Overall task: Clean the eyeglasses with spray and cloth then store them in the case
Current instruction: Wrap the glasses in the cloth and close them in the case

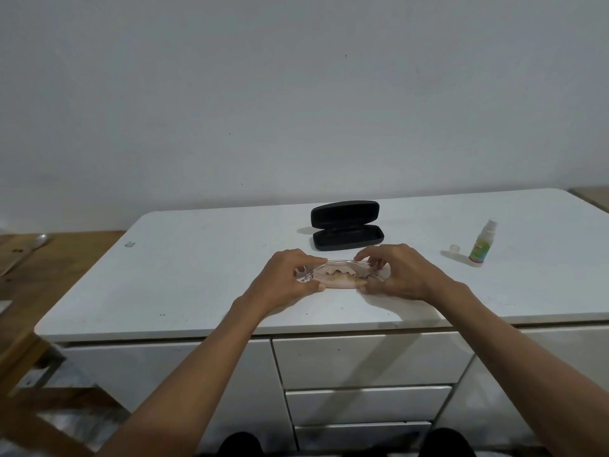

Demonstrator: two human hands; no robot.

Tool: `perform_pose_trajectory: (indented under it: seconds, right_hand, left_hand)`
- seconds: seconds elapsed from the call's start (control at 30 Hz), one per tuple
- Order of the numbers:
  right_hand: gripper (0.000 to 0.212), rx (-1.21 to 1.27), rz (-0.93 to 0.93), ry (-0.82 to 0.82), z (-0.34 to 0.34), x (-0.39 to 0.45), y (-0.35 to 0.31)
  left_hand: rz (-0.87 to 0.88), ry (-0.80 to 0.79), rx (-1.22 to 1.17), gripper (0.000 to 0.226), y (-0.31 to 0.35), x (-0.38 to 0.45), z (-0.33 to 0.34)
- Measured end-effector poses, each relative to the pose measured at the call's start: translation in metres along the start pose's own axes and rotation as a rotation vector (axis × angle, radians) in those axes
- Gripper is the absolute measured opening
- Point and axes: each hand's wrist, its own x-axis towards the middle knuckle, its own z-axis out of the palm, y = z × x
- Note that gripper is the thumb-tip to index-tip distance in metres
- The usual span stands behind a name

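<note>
Clear-framed eyeglasses [324, 269] sit low over the white tabletop, held at both ends. My left hand [290, 275] pinches the left end. My right hand [400, 272] grips the right end together with a pale pink cloth [339, 282] that lies under the lenses. Just behind the hands, the black glasses case [347, 225] stands open with its lid tilted up; I cannot see anything inside it. The small spray bottle [481, 245] with a green label stands upright to the right, and its clear cap [454, 248] rests beside it on the table.
The white table [184, 282] runs up to a pale wall, with white drawers [365, 361] under its front edge. A wooden floor and wooden frame [29, 364] lie to the left. Dark knees show at the bottom edge.
</note>
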Motion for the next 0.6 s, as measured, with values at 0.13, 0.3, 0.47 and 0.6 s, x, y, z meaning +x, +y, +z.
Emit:
perform_pose_trajectory:
  seconds: [0.13,0.3,0.47,0.6]
  right_hand:
    - [0.053,0.066,0.015,0.002,0.0016,0.0019,0.0032]
    - [0.048,0.046,-0.01,0.034,0.0044,0.0032,0.0033]
    - [0.047,0.036,-0.036,0.052,0.0055,0.0053,0.0048]
    - [0.055,0.054,-0.038,0.043,0.0055,0.0089,0.0092]
  left_hand:
    - [0.0,0.013,-0.035,0.048,-0.0022,0.0009,0.0021]
    - [0.003,0.02,-0.046,0.049,-0.0048,0.0036,0.0023]
    - [0.021,0.009,-0.011,0.048,-0.0077,0.0063,0.0032]
    - [0.036,0.014,-0.007,0.046,-0.0099,0.0081,0.0048]
